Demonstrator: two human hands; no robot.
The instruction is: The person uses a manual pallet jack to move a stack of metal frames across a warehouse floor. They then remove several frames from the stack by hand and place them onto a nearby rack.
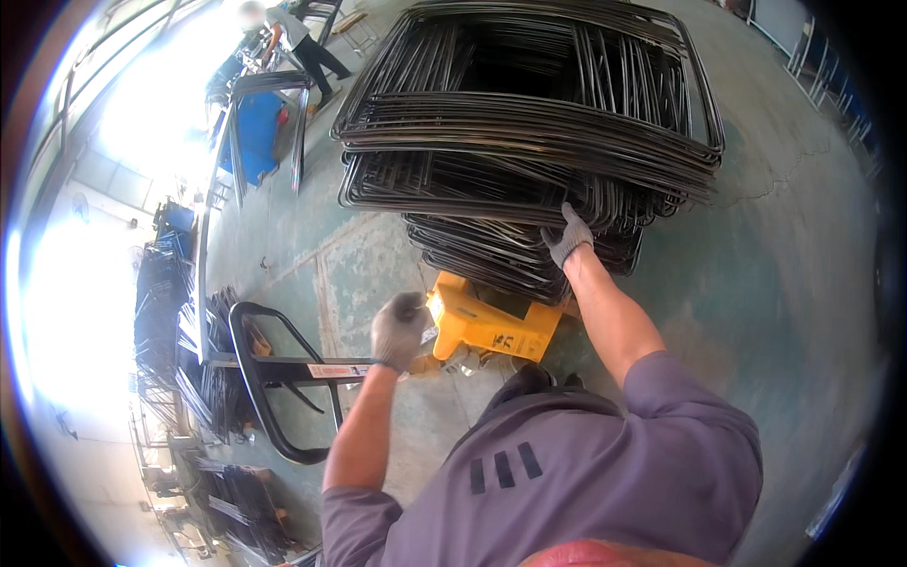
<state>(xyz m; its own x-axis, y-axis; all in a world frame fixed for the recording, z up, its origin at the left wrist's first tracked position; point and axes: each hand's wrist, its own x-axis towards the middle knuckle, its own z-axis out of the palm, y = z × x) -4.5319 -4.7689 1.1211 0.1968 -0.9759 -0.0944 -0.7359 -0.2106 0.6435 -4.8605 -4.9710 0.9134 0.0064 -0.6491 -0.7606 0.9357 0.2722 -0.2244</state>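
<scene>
A tall stack of dark bent-metal frames [529,128], rectangular with rounded corners, rises in front of me. My right hand [570,236], in a grey glove, grips the near edge of a metal frame low in the stack, thumb up along it. Beneath the stack's near side sits the yellow body of a pallet jack [496,326]. My left hand [397,331], also gloved, is curled into a fist just left of that yellow body, with nothing visible in it. Left of the hand lies the jack's black loop handle [253,378].
A person [300,47] bends over work at the far left, near a blue bin [253,137] and a metal rack [269,85]. Bundles of dark metal rods [161,312] line the left side. More racks [822,66] stand at the far right. The floor [756,312] is worn green.
</scene>
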